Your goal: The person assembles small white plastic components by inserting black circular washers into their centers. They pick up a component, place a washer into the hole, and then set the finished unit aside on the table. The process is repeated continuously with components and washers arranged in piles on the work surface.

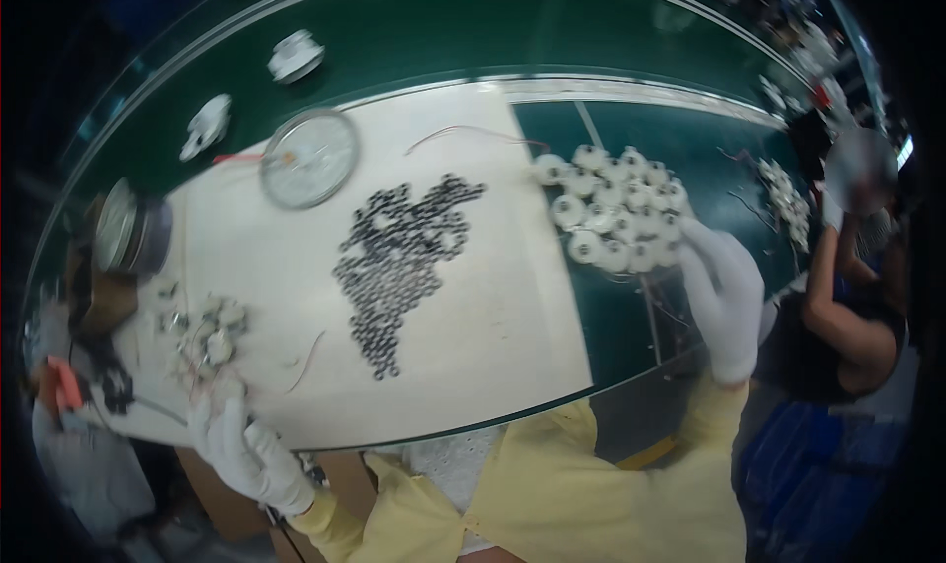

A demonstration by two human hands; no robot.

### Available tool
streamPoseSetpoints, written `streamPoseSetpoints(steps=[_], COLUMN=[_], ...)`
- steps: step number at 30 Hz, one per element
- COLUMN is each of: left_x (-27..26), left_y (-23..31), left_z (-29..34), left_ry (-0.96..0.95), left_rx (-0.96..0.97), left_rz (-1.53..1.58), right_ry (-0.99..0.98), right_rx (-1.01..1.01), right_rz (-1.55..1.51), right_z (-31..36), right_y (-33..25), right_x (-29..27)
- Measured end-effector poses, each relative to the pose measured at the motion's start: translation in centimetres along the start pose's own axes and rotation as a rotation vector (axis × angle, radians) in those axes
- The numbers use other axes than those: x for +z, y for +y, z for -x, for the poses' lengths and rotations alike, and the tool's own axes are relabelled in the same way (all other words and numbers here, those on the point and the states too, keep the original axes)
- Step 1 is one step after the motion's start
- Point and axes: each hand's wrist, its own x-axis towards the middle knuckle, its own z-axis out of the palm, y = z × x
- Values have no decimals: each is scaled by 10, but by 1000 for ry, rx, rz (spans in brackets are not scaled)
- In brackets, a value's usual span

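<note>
Here, a gloved right hand (724, 287) reaches in at the right side of a cluster of white round parts (616, 208) on a green counter (601, 336).
The cluster lies ahead and slightly left of that hand, just past the right edge of a white mat (493, 351); it is a compact heap with no clear long axis, its pieces glossy, rounded, many with dark centres. The right fingertips meet its edge, bent inward; whether they grip a piece, I cannot tell. Well apart, the gloved left hand (246, 450) is at the mat's near-left corner, loosely curled below small wired parts (212, 336); any hold is too blurred to tell. Small dark rings (394, 258) spread between, on the mat.
</note>
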Motion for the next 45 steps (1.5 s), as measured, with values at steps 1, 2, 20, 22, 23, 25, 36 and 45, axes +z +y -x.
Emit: streamPoseSetpoints(steps=[1,2,20,22,23,25,36,45], left_x=[3,4,15,30,41,64,66,41], left_y=[8,17,48,21,5,-22,-38,-14], left_z=[7,11,-35,-43,-45,-51,-36,-10], left_ry=[74,101,-311,-208,-114,-37,-101,-259], left_rx=[-86,-138,88,50,38,-2,20,-52], left_rz=[129,255,600,212,65,-134,-252,-58], right_ry=[38,67,-364,-560,-672,-786,-928,-977], right_rx=[-57,-99,-224,-61,17,120,-180,-258], right_rz=[-31,-132,-1478,-1812,-1921,-1543,-845,-751], right_z=[9,26,47,38,33,42,11,5], right_y=[-24,-48,-136,-127,-118,-76,-117,-134], right_x=[6,19,100,86,76,51,111,124])
